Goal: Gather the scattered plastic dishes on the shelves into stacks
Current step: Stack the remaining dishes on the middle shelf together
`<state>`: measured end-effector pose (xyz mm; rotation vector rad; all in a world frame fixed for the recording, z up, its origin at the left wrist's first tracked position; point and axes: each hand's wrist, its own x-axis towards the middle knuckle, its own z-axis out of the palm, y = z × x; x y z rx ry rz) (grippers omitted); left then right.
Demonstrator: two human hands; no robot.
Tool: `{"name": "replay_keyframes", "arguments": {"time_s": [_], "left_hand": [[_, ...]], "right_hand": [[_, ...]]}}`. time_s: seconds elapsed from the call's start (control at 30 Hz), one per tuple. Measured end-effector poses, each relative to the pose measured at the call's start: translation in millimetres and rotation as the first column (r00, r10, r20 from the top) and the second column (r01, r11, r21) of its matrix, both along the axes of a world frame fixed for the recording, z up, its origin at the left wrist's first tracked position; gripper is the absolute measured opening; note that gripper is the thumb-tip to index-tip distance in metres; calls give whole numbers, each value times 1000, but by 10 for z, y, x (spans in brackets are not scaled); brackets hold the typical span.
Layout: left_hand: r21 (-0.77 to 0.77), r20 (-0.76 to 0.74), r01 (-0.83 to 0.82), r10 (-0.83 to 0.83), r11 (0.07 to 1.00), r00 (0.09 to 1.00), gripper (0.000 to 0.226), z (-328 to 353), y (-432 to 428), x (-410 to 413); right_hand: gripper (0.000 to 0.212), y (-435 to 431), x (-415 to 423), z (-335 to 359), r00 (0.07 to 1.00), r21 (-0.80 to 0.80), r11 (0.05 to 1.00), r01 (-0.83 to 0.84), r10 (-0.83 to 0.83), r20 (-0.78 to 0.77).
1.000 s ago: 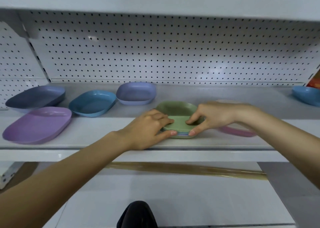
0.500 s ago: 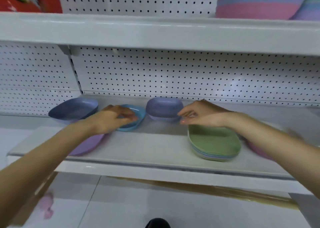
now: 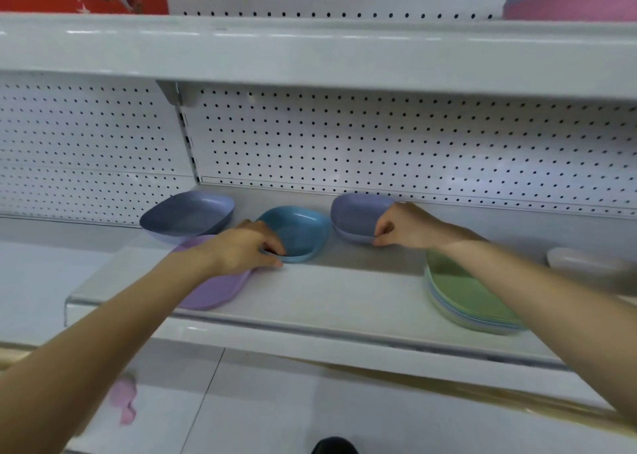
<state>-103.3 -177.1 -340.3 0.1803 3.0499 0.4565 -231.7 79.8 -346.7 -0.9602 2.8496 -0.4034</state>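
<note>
White shop shelf. One stack sits done near right, green on top. Near left lies a loose lilac plate. Left hand has its grip curled on the blue dish, right hand pinches the purple dish, grey dish far left. At least four to go, I'd say.

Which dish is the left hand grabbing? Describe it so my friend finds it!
Find the white shelf in front of the pegboard wall. Three deep dishes sit along its back; the blue dish is the middle one, its near rim gripped by the left hand. It is the only blue one: the slate dish on its left and the lavender dish on its right are purplish.
</note>
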Motion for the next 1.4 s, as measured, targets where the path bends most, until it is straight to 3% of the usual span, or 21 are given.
{"name": "replay_keyframes", "arguments": {"time_s": [0.1, 0.2, 0.3, 0.43, 0.57, 0.67, 0.77, 0.9, 1.07, 1.17, 1.3, 1.4], "left_hand": [[-38, -41, -14, 12, 999, 999, 12, -19, -1, -28], [-24, -136, 0, -3, 1000, 991, 11, -22, 4, -50], [161, -220, -25, 61, 987, 974, 25, 78, 83, -82], [501, -203, -59, 183, 864, 962, 26, 300, 386, -125], [556, -225, -3, 153, 831, 962, 22, 460, 900, -111], [496, -258, 52, 89, 867, 962, 21, 488, 1373, -93], [323, -325, 127, -16, 938, 945, 7, 474, 1853, -74], [194, -342, 235, -158, 952, 926, 3, 379, 2355, -38], [72, -259, 316, -288, 946, 922, 5, 199, 2674, -1], [85, -161, 349, -333, 933, 929, 5, 162, 2702, 18], [55, -55, 348, -345, 936, 937, 16, 176, 2669, 13], [-42, -93, 285, -288, 958, 953, 38, 198, 2658, -12]], "right_hand": [[8, -13, 17, -14, 999, 6, 1000, 1, -1, -53], [10, -7, 86, 58, 979, -11, 1000, 16, -18, -202], [12, 66, 160, 243, 949, -92, 996, 15, -43, -311], [7, 354, 286, 544, 939, -200, 979, 45, -109, -325], [6, 829, 422, 724, 943, -251, 964, 92, -165, -288], [8, 1276, 511, 738, 944, -254, 954, 159, -222, -243], [15, 1773, 591, 696, 935, -271, 931, 244, -300, -188], [21, 2441, 730, 599, 917, -292, 906, 306, -364, -166], [6, 2938, 933, 342, 939, -236, 937, 257, -300, -169], [8, 3001, 983, 172, 955, -161, 962, 220, -246, -168], [23, 3072, 965, 86, 973, -73, 979, 189, -196, -118], [31, 3118, 919, 105, 975, -29, 983, 183, -185, -120]]}}
